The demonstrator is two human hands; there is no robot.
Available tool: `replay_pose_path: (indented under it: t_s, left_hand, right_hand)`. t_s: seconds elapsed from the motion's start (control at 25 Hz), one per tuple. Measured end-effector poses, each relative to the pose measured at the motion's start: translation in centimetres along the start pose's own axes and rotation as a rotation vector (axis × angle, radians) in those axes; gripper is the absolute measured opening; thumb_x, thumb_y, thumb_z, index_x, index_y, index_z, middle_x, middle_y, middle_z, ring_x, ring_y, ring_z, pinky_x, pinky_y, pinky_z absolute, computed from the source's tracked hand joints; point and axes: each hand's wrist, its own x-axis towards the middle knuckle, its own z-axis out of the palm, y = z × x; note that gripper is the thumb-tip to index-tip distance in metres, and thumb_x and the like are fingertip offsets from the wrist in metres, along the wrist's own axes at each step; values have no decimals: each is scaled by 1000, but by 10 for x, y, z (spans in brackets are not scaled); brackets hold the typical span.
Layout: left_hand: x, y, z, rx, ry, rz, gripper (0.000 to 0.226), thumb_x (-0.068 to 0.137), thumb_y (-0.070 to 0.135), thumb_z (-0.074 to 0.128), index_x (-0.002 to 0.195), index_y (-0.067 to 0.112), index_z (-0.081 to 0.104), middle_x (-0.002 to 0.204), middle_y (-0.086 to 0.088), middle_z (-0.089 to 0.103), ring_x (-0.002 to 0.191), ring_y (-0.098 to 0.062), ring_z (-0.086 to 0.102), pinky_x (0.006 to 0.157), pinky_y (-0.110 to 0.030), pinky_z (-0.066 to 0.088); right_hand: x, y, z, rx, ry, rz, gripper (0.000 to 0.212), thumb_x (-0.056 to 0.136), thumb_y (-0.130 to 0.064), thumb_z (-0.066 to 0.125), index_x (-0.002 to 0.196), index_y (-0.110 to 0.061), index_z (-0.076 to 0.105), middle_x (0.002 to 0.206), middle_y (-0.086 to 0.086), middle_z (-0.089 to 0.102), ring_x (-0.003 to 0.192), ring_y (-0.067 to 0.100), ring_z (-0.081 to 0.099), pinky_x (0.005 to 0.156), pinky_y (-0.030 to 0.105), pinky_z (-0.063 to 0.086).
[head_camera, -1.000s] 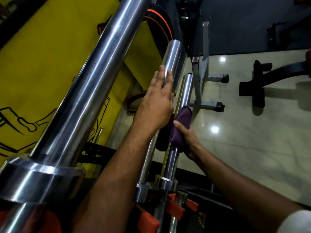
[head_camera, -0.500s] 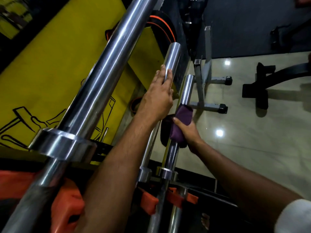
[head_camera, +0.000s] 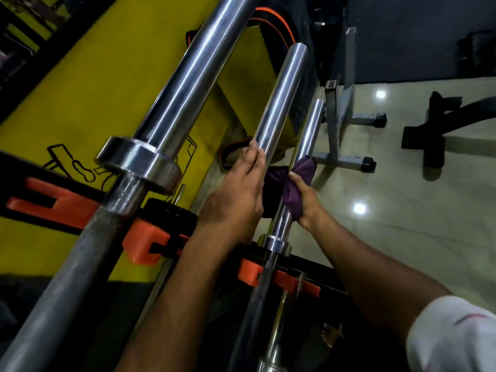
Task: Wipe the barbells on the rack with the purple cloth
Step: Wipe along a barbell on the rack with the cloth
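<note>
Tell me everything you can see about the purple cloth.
The purple cloth looks like soft, dark purple fabric, bunched and creased. It is wrapped around the sleeve of the thinnest barbell, above its collar. The right hand grips it against the bar, thumb across the front. A darker fold hangs to the left, behind the left hand.

The person is wearing a white short sleeve on the right arm — forearms bare down to each hand, no gloves.
</note>
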Motion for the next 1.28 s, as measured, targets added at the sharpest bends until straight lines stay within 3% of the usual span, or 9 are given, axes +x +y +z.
replay_pose_path:
  t_s: [0.24, 0.44, 0.56, 0.76, 0.88, 1.0, 1.08, 1.16, 1.28]
  left_hand:
    - [6, -5, 7, -23, 109, -9, 53, 105, 28, 39, 157, 27, 27, 165, 17, 12, 148, -8, 27, 110, -34, 40]
    - [-1, 0, 2, -80, 198, -5, 48, 104, 30, 45, 152, 24, 39, 161, 12, 30, 143, -9, 36, 111, -32, 39]
    - [-29, 5, 0, -200, 322, 61, 45, 103, 22, 51, 148, 20, 47, 156, 8, 41, 140, -3, 39, 112, -28, 41]
    - [-155, 14, 52, -270, 495, 207, 46, 94, 2, 52, 140, 10, 54, 148, -6, 48, 142, -21, 41, 114, -40, 37]
    - [-226, -8, 126, -190, 336, 85, 50, 94, 11, 52, 144, 17, 49, 151, -2, 46, 143, -20, 40, 108, -46, 43]
    - [-247, -34, 171, -176, 71, -117, 64, 103, 22, 47, 159, 27, 18, 167, 12, 5, 153, -11, 10, 117, -38, 34]
    - [-249, -41, 181, -204, -22, -140, 69, 106, 23, 43, 159, 32, 0, 164, 20, -14, 152, -4, -4, 122, -26, 17]
    - [-249, -44, 186, -133, -43, -118, 78, 102, 12, 48, 159, 28, -2, 165, 15, -14, 152, -4, -5, 122, -22, 10]
    - [-249, -44, 191, -79, -54, -116, 91, 93, 0, 57, 160, 21, 1, 168, 5, -4, 153, -10, 2, 122, -26, 11]
  right_hand:
    - [-57, 48, -12, -222, 15, -36, 72, 71, -45, 84, 130, -11, 59, 118, 14, 72, 101, 28, 72, 86, 40, 60]
    - [-75, 21, -10, -797, 61, -146, 112, 47, -78, 82, 137, -29, 36, 127, -2, 62, 104, 24, 67, 65, 37, 62]
    - [-96, 11, -16, -1145, 103, -278, 95, 68, -64, 81, 138, -19, 34, 128, 6, 60, 111, 29, 62, 85, 41, 57]
    - [-131, -20, -43, -1304, -198, -522, 54, 91, -31, 70, 136, -29, 40, 116, -3, 63, 97, 14, 65, 73, 24, 53]
    - [-131, -8, -32, -1546, -408, -914, 63, 90, -45, 67, 140, -16, 43, 131, 4, 55, 117, 18, 54, 98, 37, 48]
    - [-116, 4, -1, -2007, -623, -1107, 64, 87, -64, 53, 131, -18, 59, 127, 3, 61, 122, 25, 54, 110, 45, 35]
    - [-115, -6, 28, -2243, -761, -968, 55, 88, -66, 48, 119, -23, 64, 114, -3, 64, 110, 21, 58, 104, 40, 36]
    - [-116, -13, 56, -2495, -850, -789, 45, 94, -52, 51, 123, -20, 63, 120, 1, 63, 114, 23, 57, 104, 39, 40]
    - [-122, -8, 75, -2452, -768, -596, 35, 102, -27, 50, 134, -16, 59, 134, 9, 60, 128, 27, 52, 107, 33, 40]
